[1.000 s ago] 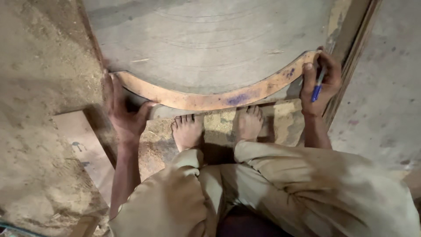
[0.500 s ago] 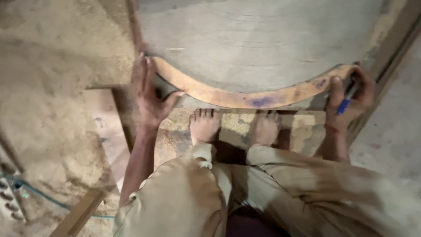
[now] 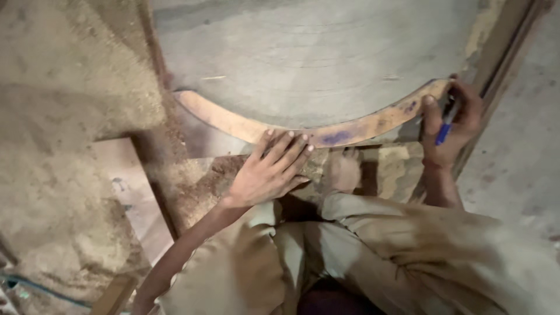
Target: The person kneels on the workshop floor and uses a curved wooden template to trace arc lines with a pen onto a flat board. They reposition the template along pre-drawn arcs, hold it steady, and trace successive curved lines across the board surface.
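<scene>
A curved, orange-brown wooden template (image 3: 233, 122) lies on a large grey board (image 3: 315, 58), arcing from the left to the upper right. My left hand (image 3: 268, 172) rests flat with fingers spread, its fingertips touching the template's lower edge near the middle. My right hand (image 3: 452, 125) presses the template's right end with the thumb and holds a blue pen (image 3: 446, 125). I squat over the work; one bare foot (image 3: 344, 169) shows beside my left hand, the other is hidden under it.
Sawdust (image 3: 70, 87) covers the floor at the left. A pale flat board (image 3: 137, 192) lies at the lower left. A wooden frame edge (image 3: 501, 52) runs along the right of the grey board. My knees in tan trousers (image 3: 373, 256) fill the bottom.
My left hand has slid from the template's left end toward its middle, now covering one foot. The right hand stays on the right end with the pen. The view has shifted.
</scene>
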### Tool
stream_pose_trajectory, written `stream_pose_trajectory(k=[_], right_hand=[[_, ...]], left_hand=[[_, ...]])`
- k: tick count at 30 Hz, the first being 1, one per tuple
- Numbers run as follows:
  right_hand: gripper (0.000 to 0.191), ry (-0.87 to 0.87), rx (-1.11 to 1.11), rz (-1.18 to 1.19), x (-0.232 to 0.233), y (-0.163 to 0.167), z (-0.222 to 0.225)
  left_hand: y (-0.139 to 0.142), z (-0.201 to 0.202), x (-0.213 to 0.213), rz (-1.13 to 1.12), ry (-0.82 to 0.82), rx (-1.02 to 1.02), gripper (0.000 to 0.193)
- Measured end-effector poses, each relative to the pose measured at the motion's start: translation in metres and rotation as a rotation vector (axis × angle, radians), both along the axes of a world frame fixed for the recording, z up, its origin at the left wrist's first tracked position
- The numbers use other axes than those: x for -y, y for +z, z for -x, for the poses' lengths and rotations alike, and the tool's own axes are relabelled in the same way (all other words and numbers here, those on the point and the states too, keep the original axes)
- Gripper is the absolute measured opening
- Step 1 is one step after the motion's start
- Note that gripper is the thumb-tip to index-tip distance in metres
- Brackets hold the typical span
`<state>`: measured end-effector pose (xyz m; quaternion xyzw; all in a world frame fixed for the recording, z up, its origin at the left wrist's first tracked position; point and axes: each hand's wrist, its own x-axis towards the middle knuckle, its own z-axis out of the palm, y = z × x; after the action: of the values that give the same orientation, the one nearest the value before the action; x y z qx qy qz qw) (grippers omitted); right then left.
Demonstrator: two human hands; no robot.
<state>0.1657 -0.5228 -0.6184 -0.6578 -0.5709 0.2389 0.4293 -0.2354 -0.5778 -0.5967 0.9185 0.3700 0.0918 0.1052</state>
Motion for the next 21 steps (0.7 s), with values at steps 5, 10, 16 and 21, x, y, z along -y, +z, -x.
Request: stream_pose_trajectory(k=[5, 10, 16, 21], right_hand=[[0.043, 0.001, 0.024, 0.025, 0.0, 0.009, 0.004], [0.044, -0.002, 0.062, 0.061, -0.005, 0.028, 0.017], [0.036, 0.153, 0.217, -0.126, -0.041, 0.083, 0.062], [0.023, 0.789, -0.053, 0.115, -0.101, 0.101, 0.14]], left_hand=[[0.01, -0.012, -0.01, 0.015, -0.007, -0.023, 0.067], [0.023, -0.01, -0.012, 0.055, -0.017, -0.061, 0.074], [0.028, -0.009, -0.012, 0.093, 0.007, -0.021, 0.076], [0.029, -0.002, -0.01, 0.007, -0.045, -0.166, 0.069]])
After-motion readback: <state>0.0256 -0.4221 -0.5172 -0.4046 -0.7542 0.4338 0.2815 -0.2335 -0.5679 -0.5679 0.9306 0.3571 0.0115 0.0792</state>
